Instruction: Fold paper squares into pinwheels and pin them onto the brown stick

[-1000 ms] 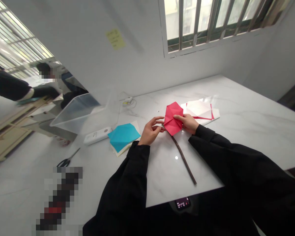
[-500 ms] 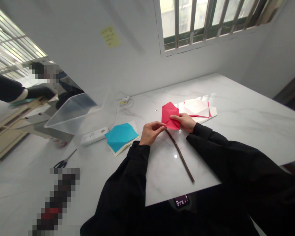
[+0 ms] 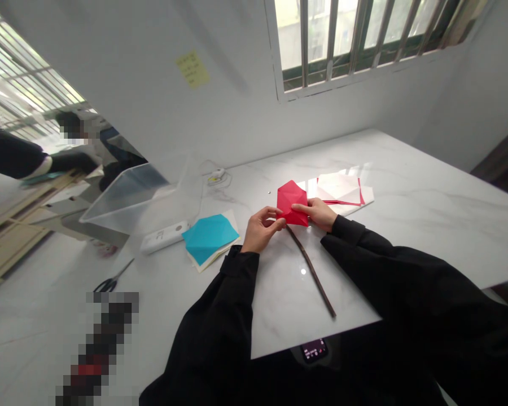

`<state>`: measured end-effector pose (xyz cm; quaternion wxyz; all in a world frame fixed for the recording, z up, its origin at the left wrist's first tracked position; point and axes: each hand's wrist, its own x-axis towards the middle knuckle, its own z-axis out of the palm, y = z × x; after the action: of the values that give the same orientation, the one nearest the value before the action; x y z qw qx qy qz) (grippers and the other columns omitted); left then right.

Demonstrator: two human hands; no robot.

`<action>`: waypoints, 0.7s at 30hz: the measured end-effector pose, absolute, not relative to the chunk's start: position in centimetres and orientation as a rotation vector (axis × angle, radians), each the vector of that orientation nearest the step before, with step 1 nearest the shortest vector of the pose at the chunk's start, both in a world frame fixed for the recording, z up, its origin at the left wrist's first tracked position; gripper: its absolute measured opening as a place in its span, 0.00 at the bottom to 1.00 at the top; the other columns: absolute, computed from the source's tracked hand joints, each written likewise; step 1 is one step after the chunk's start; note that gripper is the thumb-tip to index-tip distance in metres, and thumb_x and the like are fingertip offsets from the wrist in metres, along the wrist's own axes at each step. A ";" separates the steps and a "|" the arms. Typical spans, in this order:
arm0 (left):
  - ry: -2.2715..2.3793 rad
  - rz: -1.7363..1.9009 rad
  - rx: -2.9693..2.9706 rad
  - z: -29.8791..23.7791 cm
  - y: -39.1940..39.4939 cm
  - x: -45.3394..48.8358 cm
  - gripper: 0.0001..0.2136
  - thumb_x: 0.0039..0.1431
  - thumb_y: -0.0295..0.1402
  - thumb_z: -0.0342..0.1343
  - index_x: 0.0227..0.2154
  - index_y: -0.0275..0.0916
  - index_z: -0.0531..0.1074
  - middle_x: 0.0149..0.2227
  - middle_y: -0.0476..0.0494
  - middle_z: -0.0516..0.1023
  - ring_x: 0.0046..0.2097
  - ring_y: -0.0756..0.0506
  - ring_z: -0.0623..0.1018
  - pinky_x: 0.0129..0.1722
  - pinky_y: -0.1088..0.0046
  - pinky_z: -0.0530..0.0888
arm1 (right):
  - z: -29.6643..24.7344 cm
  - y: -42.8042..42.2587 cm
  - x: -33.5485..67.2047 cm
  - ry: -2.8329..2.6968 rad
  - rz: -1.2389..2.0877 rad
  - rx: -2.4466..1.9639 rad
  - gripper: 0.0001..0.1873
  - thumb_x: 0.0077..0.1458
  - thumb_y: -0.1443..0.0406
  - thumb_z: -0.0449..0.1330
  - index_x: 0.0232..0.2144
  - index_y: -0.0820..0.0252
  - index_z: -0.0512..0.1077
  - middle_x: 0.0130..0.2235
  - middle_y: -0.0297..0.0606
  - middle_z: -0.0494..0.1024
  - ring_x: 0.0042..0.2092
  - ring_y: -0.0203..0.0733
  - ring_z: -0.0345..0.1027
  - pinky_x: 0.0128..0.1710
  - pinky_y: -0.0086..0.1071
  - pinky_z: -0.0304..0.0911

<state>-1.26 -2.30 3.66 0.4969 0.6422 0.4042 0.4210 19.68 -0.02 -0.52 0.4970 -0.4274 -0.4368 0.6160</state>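
Note:
A creased piece of red paper (image 3: 290, 197) is held up between my two hands, above the marbled white table. My left hand (image 3: 260, 228) pinches its lower left corner between thumb and fingers. From the right, my right hand (image 3: 319, 214) grips the paper's side, thumb on the front face and fingers behind it. A thin brown stick (image 3: 311, 265) lies on the table, its upper end close under the paper and beside my left fingertips. To the left lies a blue folded paper (image 3: 209, 237) on paler sheets.
White and red papers (image 3: 341, 186) lie behind my right hand. Scissors (image 3: 110, 282), a white power strip (image 3: 163, 238) and a clear plastic bin (image 3: 127, 194) stand or lie on the left. A person's dark sleeve (image 3: 11, 152) shows at the far left.
The top of the red paper has changed outline, its upper left part now folded or tilted differently. Both hands keep their hold; the whole view has shifted slightly.

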 end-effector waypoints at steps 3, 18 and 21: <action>0.977 0.979 1.522 3.6 -2.4 -1.0 0.25 0.50 0.42 0.72 0.48 0.38 0.73 0.39 0.43 0.81 0.32 0.47 0.82 0.34 0.72 0.78 | -0.6 0.0 19.6 -1.104 1.458 -1.055 0.19 0.51 0.57 0.73 0.37 0.68 0.81 0.37 0.45 0.85 0.34 0.41 0.77 0.33 0.31 0.71; 1.005 1.006 1.598 2.5 -2.4 -0.4 0.19 0.47 0.43 0.72 0.38 0.36 0.82 0.35 0.42 0.84 0.34 0.45 0.82 0.37 0.69 0.80 | 0.2 -0.6 19.3 -1.291 1.368 -1.143 0.23 0.46 0.50 0.73 0.29 0.67 0.79 0.23 0.35 0.76 0.23 0.31 0.61 0.21 0.26 0.54; 1.030 1.042 1.589 2.3 -2.2 -0.4 0.19 0.46 0.43 0.73 0.38 0.36 0.82 0.35 0.42 0.84 0.35 0.44 0.82 0.39 0.67 0.80 | 0.3 -0.6 19.3 -1.276 1.387 -1.131 0.25 0.45 0.48 0.73 0.30 0.66 0.79 0.23 0.35 0.75 0.23 0.30 0.60 0.21 0.26 0.54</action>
<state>-0.42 -2.25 2.32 0.4708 0.6487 0.4205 0.4252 19.30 -0.63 0.29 0.4546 -0.4583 -0.5172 0.5619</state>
